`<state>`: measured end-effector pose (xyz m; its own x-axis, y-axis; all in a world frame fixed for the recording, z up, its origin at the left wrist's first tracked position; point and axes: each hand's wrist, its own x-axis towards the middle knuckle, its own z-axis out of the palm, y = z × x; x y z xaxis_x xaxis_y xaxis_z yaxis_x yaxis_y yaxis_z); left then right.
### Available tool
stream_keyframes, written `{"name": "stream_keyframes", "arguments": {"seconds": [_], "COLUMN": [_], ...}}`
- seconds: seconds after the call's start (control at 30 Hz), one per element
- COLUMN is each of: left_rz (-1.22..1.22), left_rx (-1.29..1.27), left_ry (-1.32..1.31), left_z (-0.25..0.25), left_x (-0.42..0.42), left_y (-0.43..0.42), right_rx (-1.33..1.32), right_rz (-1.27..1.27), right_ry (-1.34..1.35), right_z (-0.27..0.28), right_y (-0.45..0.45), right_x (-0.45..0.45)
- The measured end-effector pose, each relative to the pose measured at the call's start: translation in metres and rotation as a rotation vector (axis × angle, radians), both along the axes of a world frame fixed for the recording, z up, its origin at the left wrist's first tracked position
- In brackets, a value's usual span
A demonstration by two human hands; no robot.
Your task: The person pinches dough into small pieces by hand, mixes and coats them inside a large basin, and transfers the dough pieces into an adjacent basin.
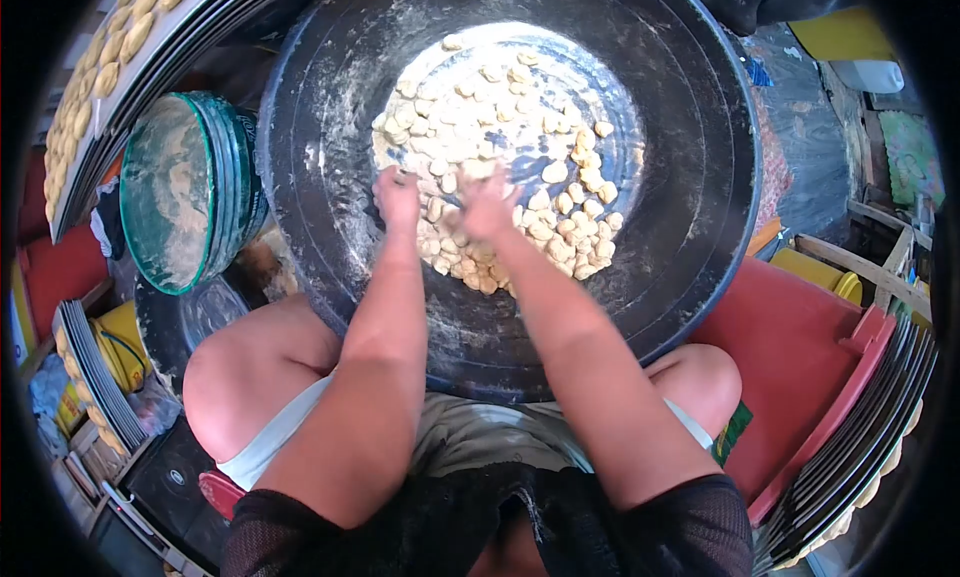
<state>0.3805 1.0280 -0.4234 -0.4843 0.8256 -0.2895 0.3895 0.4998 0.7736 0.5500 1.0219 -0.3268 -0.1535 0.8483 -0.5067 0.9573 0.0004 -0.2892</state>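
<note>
Many pale dough pieces (pixel 575 239) lie in a wide black basin (pixel 690 177), dusted with white flour (pixel 490 52). My left hand (pixel 397 199) is low among the pieces at the left, its fingers curled inward; whatever they hold, if anything, is hidden. Close beside it, my right hand (pixel 487 209) reaches into the middle of the pile, touching or just over the dough. Motion smears its fingers, so their grip does not show. Dough pieces lie around both hands, thickest just below and to the right of them.
Left of the basin stand nested green-rimmed sieves (pixel 170 192) coated with flour. Stacked trays (pixel 150 47) bearing shaped dough rise at the upper left. More trays (pixel 860 447) stand at the lower right beside a red plastic chair (pixel 790 327). A yellow bucket (pixel 120 347) sits at the left.
</note>
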Motion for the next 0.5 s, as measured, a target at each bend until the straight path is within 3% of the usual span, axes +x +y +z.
{"name": "stream_keyframes", "arguments": {"seconds": [0.07,0.1,0.13,0.2,0.23,0.27,0.33,0.37,0.47,0.5], "left_rz": [0.020,0.019,-0.117,-0.384,-0.589,-0.792,-0.786,-0.776,-0.315,-0.152], "left_rx": [-0.024,-0.161,-0.176,-0.193,-0.257,-0.319,-0.455,-0.524,-0.390,-0.427], "left_ry": [-0.010,-0.341,-0.202,0.080,0.014,-0.053,-0.347,-0.498,-0.482,-0.775], "left_z": [-0.039,0.003,0.023,0.051,0.069,0.083,0.098,0.099,0.077,0.048], "left_x": [-0.013,-0.002,0.014,0.045,0.056,0.065,0.073,0.074,0.054,0.046], "left_y": [-0.001,0.000,-0.007,-0.016,-0.018,-0.017,-0.006,-0.003,0.006,0.004], "right_rx": [-0.143,-0.109,-0.078,-0.065,-0.199,-0.072,0.162,0.119,0.046,0.162], "right_rz": [0.560,0.690,0.819,0.573,0.366,0.020,-0.478,-0.490,-0.446,-0.365], "right_ry": [0.022,0.119,0.217,0.063,-0.233,-0.200,-0.322,-0.292,-0.208,-0.062], "right_z": [0.017,-0.003,-0.023,0.031,0.027,0.010,0.018,0.011,-0.005,-0.031], "right_y": [-0.035,-0.039,-0.045,-0.011,0.014,0.022,0.041,0.040,0.028,0.014], "right_x": [-0.010,-0.001,0.014,0.064,0.080,0.113,0.160,0.164,0.149,0.131]}}
